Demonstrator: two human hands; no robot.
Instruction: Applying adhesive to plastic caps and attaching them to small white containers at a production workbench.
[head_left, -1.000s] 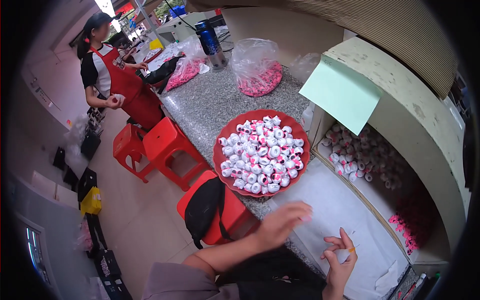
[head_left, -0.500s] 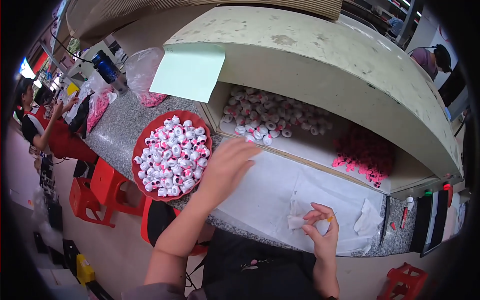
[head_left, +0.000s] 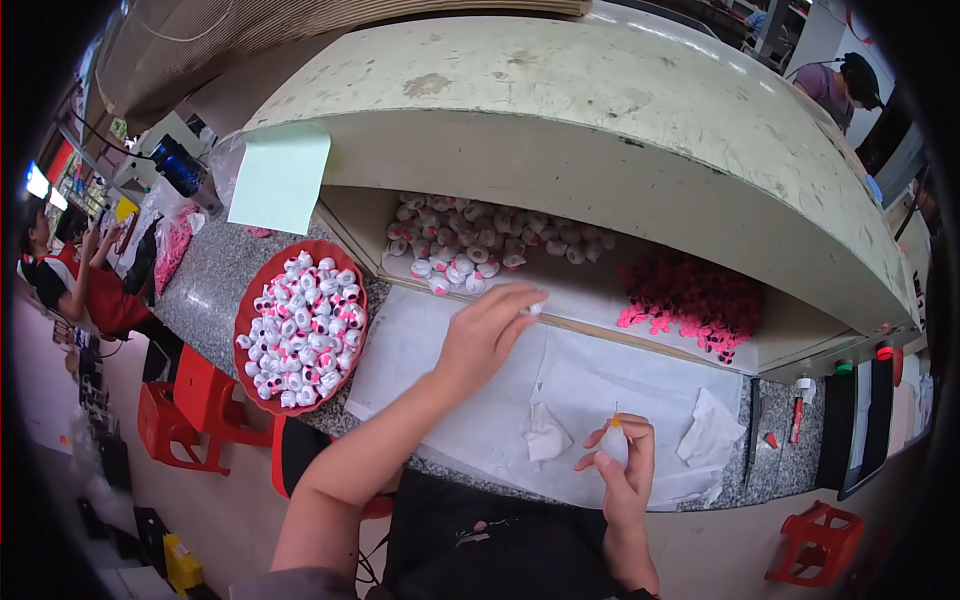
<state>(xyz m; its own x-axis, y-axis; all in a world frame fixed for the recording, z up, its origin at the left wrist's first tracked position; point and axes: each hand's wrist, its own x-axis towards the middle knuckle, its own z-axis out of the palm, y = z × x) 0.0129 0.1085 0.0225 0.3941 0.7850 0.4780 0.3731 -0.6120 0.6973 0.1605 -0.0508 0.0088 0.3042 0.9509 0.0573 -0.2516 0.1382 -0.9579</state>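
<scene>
The left hand (head_left: 487, 335) reaches forward over the bench (head_left: 215, 290), fingertips pinched on a small white piece (head_left: 535, 309) at the front lip of the shelf (head_left: 600, 330). The right hand (head_left: 622, 472) is held near the body, fingers curled around a small white bottle (head_left: 613, 447) with an orange tip pointing up. The pinched piece is tiny, pale and roundish; its detail is too small to make out. Just beyond it, a heap of similar white pieces (head_left: 480, 245) with pink spots lies in the shelf recess, and a pile of pink parts (head_left: 690, 300) sits to their right. A red tray (head_left: 248, 310) filled with white-and-pink pieces stands on the bench to the left, beside a white sheet (head_left: 440, 420) carrying crumpled tissues (head_left: 545, 438). Half a second ago the left hand hovered lower, near the tray's edge; it has since moved forward to the shelf, while the right hand has kept its grip.
</scene>
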